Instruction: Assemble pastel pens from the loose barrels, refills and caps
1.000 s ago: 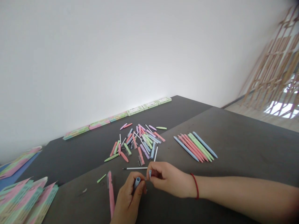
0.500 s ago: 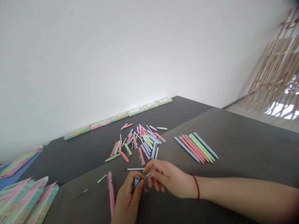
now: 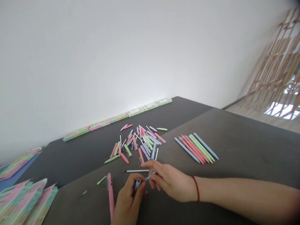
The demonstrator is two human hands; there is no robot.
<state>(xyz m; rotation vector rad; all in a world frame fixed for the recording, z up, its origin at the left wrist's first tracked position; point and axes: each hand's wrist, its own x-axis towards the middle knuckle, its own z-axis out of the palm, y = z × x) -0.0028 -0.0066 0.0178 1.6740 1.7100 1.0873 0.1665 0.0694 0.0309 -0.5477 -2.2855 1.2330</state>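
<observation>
My left hand (image 3: 127,200) is closed around a light blue pen barrel (image 3: 137,183), its hollow end tilted up toward me. Just to the right, my right hand (image 3: 173,182) pinches a small light blue pen part (image 3: 151,175) between thumb and fingers. One end of that part reaches the left fingertips; whether it touches the barrel cannot be seen. A pen refill (image 3: 136,171) lies behind both hands. Left of my left hand are a pink pen (image 3: 111,197) with a clear clip and a small green pen part (image 3: 101,180).
A loose pile of pastel pen parts (image 3: 142,140) lies beyond my hands. Assembled-looking pens (image 3: 197,148) form a row at the right. Flat boxes (image 3: 99,125) line the wall, and printed packets (image 3: 21,200) lie at the lower left. The dark table (image 3: 246,156) extends rightward.
My right hand has shifted slightly, and the small blue part in its pinch is turned more upward and shows more. My left hand keeps its hold on the barrel.
</observation>
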